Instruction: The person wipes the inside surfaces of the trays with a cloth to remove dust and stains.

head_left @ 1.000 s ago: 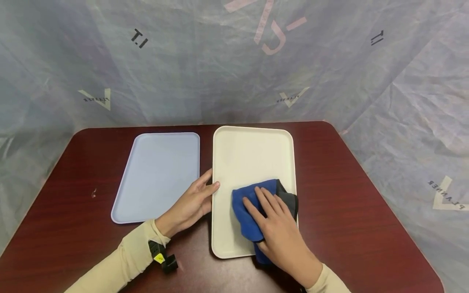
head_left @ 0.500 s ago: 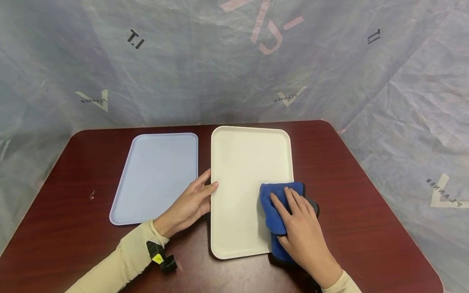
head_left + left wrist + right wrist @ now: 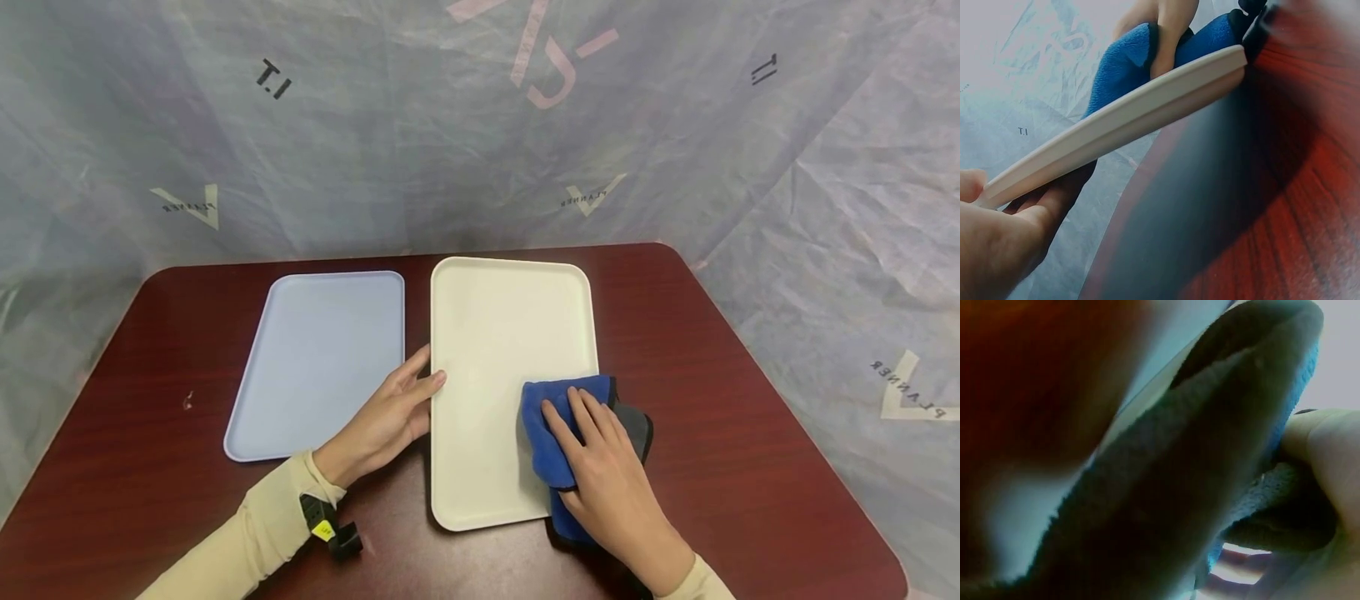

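Note:
My left hand (image 3: 386, 425) grips a cream rectangular tray (image 3: 498, 325) at its left edge, thumb on the rim and fingers beneath. In the left wrist view the tray (image 3: 1116, 119) is tilted, raised above the table with its shadow below. My right hand (image 3: 611, 475) holds a folded blue and grey cloth (image 3: 543, 454) against the tray's lower right part, fingers spread over it and thumb tucked at a fold. The cloth hangs past the tray's right edge. In the right wrist view the grey side of the cloth (image 3: 1166, 469) fills much of the picture.
A light blue tray (image 3: 322, 358) lies on the dark red wooden table (image 3: 750, 467), left of the cream one. Grey printed sheeting (image 3: 405, 133) hangs behind the table and along its sides. A black strap device (image 3: 330, 529) sits on the left wrist.
My right hand has slid the cloth rightward across the tray to its right edge, then slightly back left. The left hand keeps its grip and the tray stays nearly in place.

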Action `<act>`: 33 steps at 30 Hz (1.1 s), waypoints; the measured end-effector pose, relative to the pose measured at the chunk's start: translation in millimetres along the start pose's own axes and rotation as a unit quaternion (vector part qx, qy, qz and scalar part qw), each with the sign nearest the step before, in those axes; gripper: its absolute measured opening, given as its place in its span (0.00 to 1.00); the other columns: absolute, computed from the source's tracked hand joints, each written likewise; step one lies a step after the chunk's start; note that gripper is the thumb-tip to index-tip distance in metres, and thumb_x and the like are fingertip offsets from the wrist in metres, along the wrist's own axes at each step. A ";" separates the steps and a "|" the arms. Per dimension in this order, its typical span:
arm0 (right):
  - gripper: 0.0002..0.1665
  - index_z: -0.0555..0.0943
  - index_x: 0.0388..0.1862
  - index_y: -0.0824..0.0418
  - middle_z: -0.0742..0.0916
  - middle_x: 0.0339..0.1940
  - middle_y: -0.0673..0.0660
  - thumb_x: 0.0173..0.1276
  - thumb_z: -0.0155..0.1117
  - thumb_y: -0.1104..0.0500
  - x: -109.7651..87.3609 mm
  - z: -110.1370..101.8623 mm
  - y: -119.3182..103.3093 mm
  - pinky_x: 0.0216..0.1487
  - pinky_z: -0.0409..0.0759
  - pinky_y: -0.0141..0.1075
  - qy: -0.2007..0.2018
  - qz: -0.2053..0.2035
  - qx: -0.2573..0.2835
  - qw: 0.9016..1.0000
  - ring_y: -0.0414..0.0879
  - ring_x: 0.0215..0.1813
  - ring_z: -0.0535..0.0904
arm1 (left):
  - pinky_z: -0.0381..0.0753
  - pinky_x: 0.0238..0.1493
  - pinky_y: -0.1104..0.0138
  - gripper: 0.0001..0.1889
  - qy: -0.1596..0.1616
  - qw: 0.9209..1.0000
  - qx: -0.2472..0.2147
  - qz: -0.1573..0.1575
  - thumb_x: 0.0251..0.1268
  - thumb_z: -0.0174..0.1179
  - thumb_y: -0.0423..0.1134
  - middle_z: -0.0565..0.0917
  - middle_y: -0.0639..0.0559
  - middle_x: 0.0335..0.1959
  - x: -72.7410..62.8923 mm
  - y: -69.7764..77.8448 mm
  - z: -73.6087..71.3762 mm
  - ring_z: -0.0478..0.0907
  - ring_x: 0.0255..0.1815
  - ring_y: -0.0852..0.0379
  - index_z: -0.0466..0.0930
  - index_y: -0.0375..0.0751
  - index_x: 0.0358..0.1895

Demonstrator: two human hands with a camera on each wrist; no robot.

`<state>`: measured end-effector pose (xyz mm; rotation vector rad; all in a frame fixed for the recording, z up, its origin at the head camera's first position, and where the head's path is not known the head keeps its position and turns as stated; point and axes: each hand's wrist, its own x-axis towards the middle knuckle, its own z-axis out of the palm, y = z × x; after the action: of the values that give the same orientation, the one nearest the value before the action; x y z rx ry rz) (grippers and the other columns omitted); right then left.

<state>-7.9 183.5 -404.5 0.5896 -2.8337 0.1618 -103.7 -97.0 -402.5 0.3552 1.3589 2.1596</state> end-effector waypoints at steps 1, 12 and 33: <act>0.51 0.67 0.76 0.59 0.66 0.75 0.71 0.48 0.71 0.63 1.7 -0.7 -2.2 0.70 0.63 0.62 -0.003 -0.003 0.001 1.000 0.63 0.77 0.58 | 0.78 0.61 0.57 0.32 -0.002 1.000 0.000 0.001 0.81 0.47 0.41 0.66 0.38 0.71 0.0 0.1 0.1 0.74 0.65 0.50 0.46 0.54 0.81; 0.57 0.65 0.77 0.58 0.64 0.76 0.70 0.44 0.76 0.60 24.2 -2.6 -37.1 0.69 0.65 0.60 -0.002 -0.079 0.009 0.997 0.62 0.78 0.56 | 0.76 0.62 0.55 0.30 -0.016 1.000 -0.011 0.000 0.81 0.46 0.41 0.66 0.37 0.72 1.1 -0.7 2.4 0.71 0.68 0.46 0.48 0.55 0.80; 0.55 0.67 0.76 0.52 0.63 0.78 0.64 0.48 0.80 0.50 16.6 8.2 -57.9 0.75 0.57 0.56 0.004 -0.122 0.027 0.992 0.58 0.79 0.53 | 0.75 0.63 0.57 0.31 -0.005 1.000 -0.012 -0.010 0.81 0.47 0.42 0.61 0.43 0.75 0.2 -3.8 0.2 0.70 0.69 0.46 0.47 0.57 0.80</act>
<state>-0.9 123.1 -404.7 0.9371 -2.7274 0.1972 -102.6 -95.5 -405.8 0.3420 1.3234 2.1532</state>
